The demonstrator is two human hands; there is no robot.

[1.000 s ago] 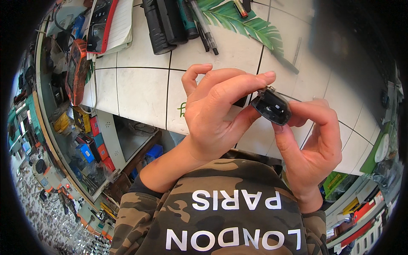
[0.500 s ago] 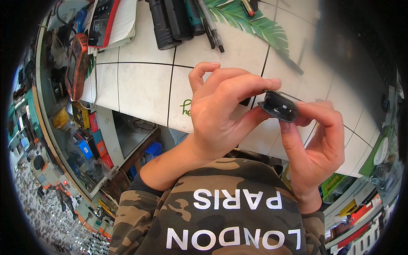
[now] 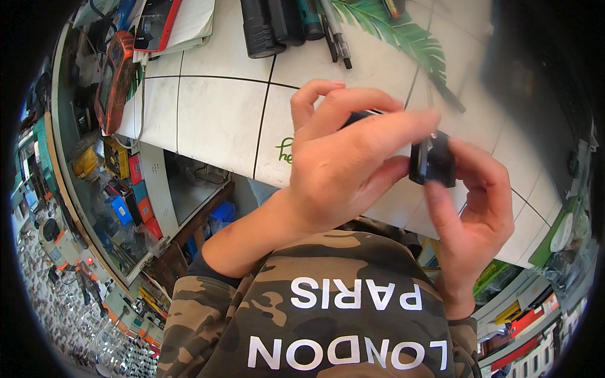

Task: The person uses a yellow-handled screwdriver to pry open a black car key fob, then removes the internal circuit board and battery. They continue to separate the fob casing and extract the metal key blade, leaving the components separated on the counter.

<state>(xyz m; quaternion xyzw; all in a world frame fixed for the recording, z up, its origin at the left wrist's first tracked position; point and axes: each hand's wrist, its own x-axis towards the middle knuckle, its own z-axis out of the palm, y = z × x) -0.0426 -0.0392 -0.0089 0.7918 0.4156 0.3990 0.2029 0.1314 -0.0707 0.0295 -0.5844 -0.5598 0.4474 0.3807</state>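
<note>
Your right hand (image 3: pixel 482 205) is clamped on the small black case (image 3: pixel 432 169), held above the desk (image 3: pixel 220 120) inside its near edge; your left hand (image 3: pixel 340 160) has its thumb at the case's left side, its forefinger blurred over the top; whether it grips, I cannot tell; a dark piece (image 3: pixel 358 118) shows between its fingers; better to brace with the right, press lightly with the left; farther off lie pens (image 3: pixel 342 47).
</note>
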